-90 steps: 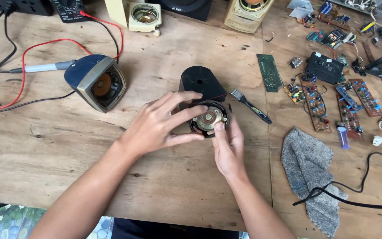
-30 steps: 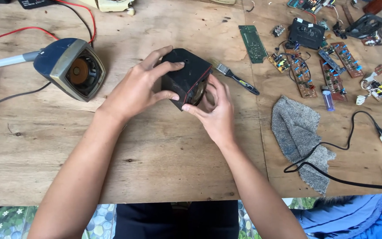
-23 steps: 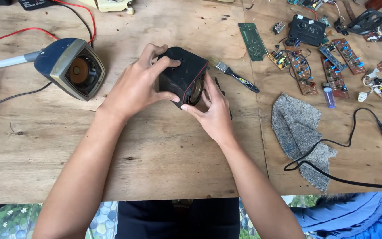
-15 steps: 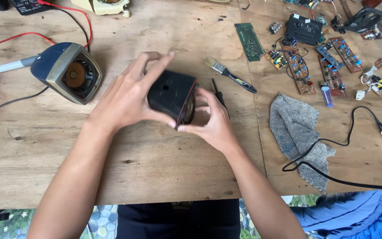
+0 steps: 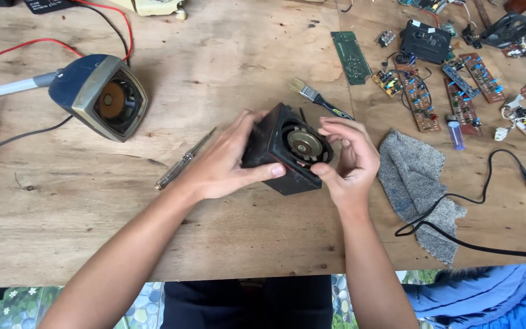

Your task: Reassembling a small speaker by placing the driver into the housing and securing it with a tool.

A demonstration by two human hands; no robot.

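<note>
A: Closest to the camera, what are the 2 hands doing?

B: The left hand (image 5: 226,164) is wrapped around the side of the small black speaker box (image 5: 284,151), fingers closed on it, thumb pressed along its lower edge. The right hand (image 5: 348,161) cups the other side, thumb on the front rim and the other fingers curled loosely above it, not clamped.

A: What changed?

B: Half a second ago the box's plain black shell faced up and hid the opening. Now it is rolled over, so the round speaker cone with its brassy centre looks up at the camera. That puts the driver within reach of the fingers.

A: And where is it?

B: Held just above the wooden table (image 5: 92,231), near the middle.

A: Materials?

B: Matt, hard, boxy housing; rough, scratched, pale timber. A slim screwdriver (image 5: 185,159) with a clear handle lies just left of the left hand. A nubbly grey cloth (image 5: 418,183) sits to the right, crossed by a black cable (image 5: 488,244).

A: Farther back?

B: A bristle brush (image 5: 319,99), a blue-shelled speaker (image 5: 100,96) with a metal frame, a green circuit board (image 5: 349,56).
</note>
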